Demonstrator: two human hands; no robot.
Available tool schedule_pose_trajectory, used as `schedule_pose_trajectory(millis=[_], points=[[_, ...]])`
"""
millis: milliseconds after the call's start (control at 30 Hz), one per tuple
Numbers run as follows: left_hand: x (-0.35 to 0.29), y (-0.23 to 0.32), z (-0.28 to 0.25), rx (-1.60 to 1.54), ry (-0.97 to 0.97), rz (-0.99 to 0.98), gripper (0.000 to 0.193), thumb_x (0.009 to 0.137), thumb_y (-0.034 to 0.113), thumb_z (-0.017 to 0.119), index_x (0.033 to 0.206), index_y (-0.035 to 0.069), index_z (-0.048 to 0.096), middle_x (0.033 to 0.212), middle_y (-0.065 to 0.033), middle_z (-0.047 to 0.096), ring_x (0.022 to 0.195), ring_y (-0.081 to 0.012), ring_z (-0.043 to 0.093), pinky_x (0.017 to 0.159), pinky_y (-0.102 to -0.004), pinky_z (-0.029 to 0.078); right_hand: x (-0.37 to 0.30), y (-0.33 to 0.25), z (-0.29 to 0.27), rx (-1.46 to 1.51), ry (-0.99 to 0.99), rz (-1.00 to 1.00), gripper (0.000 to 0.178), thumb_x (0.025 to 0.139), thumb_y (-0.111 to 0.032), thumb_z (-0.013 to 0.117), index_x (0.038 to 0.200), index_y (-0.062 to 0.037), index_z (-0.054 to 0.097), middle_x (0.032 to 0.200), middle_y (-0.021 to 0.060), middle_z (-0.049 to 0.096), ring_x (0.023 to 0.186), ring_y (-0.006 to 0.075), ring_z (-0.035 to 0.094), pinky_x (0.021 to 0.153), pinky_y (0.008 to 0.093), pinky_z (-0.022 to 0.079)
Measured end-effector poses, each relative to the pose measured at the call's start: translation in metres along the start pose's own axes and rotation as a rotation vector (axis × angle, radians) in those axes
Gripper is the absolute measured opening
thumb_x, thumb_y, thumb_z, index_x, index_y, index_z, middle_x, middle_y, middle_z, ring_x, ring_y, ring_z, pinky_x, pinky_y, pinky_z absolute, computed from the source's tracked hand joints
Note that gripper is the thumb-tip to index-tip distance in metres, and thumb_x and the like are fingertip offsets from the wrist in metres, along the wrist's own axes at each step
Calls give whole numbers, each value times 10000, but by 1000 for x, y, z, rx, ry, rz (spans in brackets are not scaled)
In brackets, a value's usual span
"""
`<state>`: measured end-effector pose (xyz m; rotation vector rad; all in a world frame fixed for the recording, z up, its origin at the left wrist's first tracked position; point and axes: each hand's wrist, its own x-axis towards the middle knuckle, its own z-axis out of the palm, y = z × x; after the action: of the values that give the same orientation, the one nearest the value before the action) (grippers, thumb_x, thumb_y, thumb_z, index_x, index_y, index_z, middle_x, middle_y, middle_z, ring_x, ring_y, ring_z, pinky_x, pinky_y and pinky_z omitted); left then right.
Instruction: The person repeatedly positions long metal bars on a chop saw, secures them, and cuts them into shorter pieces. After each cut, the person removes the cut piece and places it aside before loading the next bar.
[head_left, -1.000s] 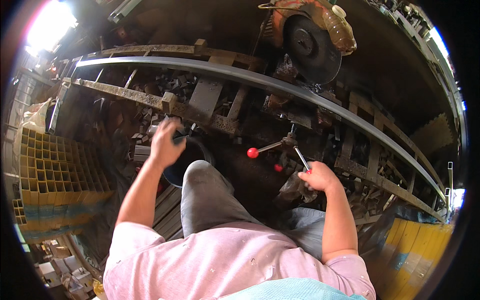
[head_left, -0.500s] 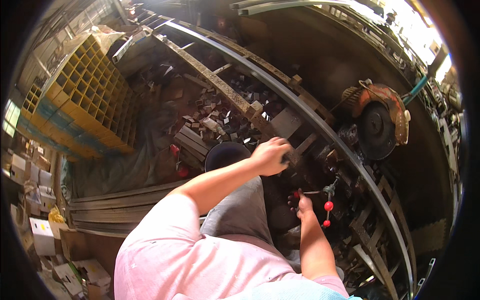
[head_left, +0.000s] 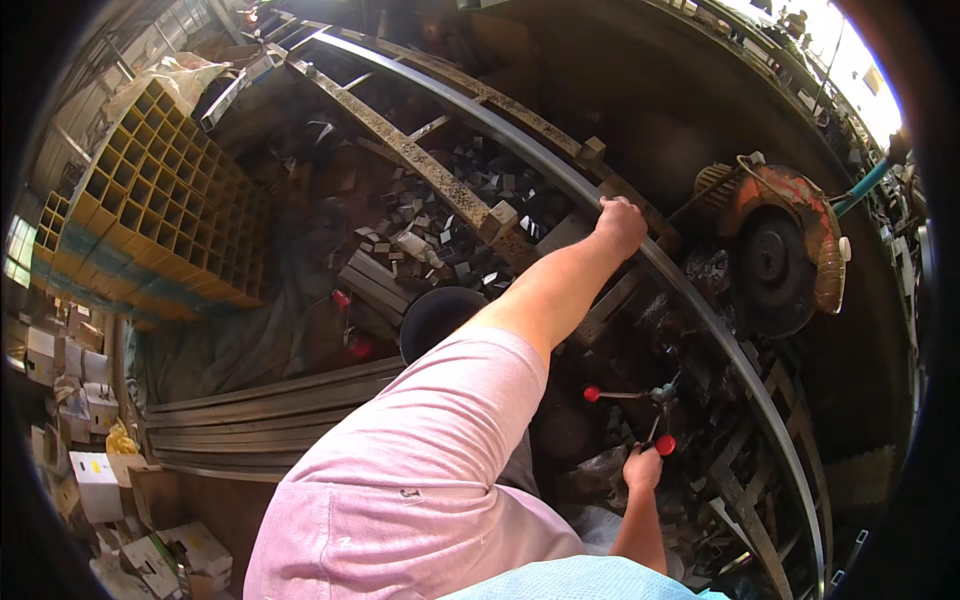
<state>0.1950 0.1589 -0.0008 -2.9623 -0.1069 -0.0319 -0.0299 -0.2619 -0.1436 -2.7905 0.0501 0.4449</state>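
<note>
My left hand (head_left: pixel 622 226) reaches far out, its fingers closed over a long grey metal tube (head_left: pixel 500 128) that runs across a rack. Lower and nearer, my right hand (head_left: pixel 643 468) is wrapped round one arm of a spoked crank handle (head_left: pixel 627 394). The handle carries red ball knobs; one red knob (head_left: pixel 665 445) sits right beside my right fingers, another points left. Beyond the handle, to the right of the tube, stands a cut-off saw (head_left: pixel 775 250) with a dark round disc and a worn orange guard.
Yellow-ended square tubes (head_left: pixel 160 190) are stacked at left. Small metal offcuts (head_left: pixel 415 235) are heaped under the rack's speckled rail (head_left: pixel 400 150). A dark round bucket (head_left: pixel 440 310) stands by my left arm. Long bars (head_left: pixel 270 415) lie below it, with white boxes (head_left: pixel 95 485) at far left.
My left hand has moved up and right onto the tube. The crank handle has turned, and my right hand has shifted down and right to a different arm of it.
</note>
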Motion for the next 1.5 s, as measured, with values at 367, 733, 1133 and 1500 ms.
schedule_pose_trajectory(millis=[367, 733, 1133, 1500], points=[[8, -11, -4, -100, -87, -30, 165, 925, 212, 747, 1035, 167, 862, 1138, -54, 833, 1077, -249, 802, 845, -402, 640, 18, -74, 62, 958, -671, 315, 291, 1075, -378, 686, 1240, -140, 661, 1060, 36, 723, 850, 229, 694, 657, 385, 526], [-123, 52, -40, -664, 181, 188, 492, 816, 269, 834, 1248, 60, 729, 1320, -178, 704, 1246, -377, 670, 1055, -464, 565, -13, -167, -1, 1890, -946, 253, 245, 1066, -359, 715, 1010, -122, 691, 927, 81, 772, 800, 226, 714, 640, 349, 519], [-195, 125, 11, -981, -698, -156, 724, 886, 640, 802, 1161, -31, 796, 1132, -233, 793, 1086, -350, 765, 939, -449, 585, -19, -93, -151, -276, -226, -93, 664, 847, -624, 846, 1118, -23, 767, 1084, 188, 804, 1047, 356, 789, 903, 454, 634], [-209, 140, -23, -911, -546, 40, 823, 856, 733, 762, 1105, -52, 775, 1045, -288, 782, 1063, -420, 763, 929, -472, 607, -6, -50, -112, -33, 34, -193, 595, 816, -595, 874, 989, -51, 706, 883, 210, 782, 899, 440, 765, 799, 529, 615]])
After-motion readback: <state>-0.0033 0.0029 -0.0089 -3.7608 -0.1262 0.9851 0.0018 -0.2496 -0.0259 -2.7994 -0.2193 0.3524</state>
